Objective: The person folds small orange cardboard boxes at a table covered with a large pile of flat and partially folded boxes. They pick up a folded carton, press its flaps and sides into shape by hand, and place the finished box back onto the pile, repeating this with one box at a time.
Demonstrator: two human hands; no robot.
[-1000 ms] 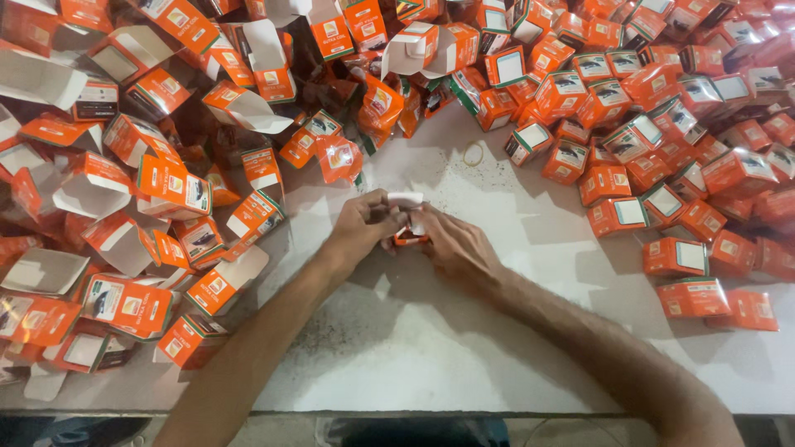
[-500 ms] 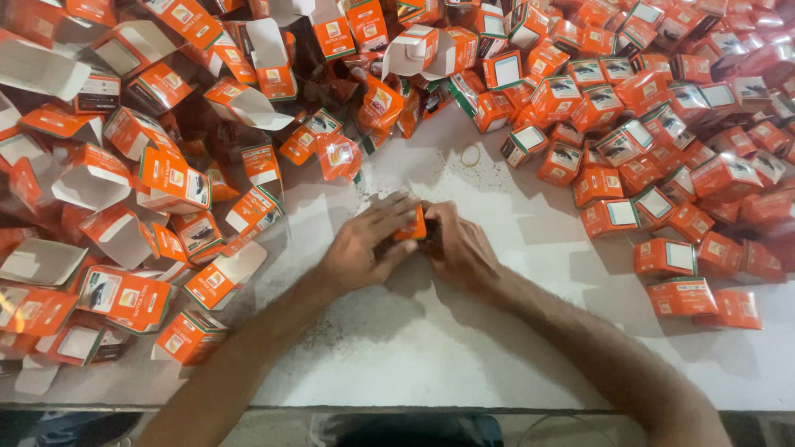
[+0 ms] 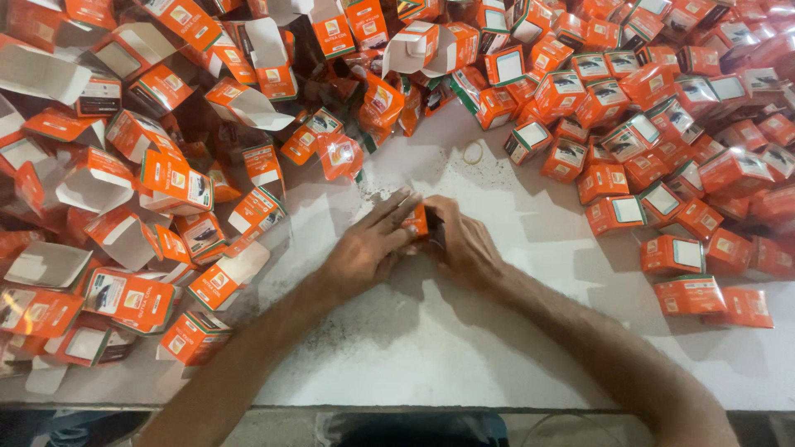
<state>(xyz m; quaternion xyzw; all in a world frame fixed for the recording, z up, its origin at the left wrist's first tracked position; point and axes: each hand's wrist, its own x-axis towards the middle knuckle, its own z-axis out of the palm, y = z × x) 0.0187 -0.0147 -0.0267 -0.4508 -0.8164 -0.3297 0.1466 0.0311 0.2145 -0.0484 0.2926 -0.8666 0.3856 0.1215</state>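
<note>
Both hands' grip closes on one small orange carton (image 3: 416, 222) at mid-desk: left hand (image 3: 364, 252) and right hand (image 3: 464, 244) press it shut; flaps likely need tucking next.

bright overhead light; soft shadows; glare on wrapped boxes; edges distorted

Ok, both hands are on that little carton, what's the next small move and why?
Probably press the small orange cardboard carton fully shut: the left hand and right hand pinch it together over the white tabletop, and closed orange cartons lie to the right.
</note>
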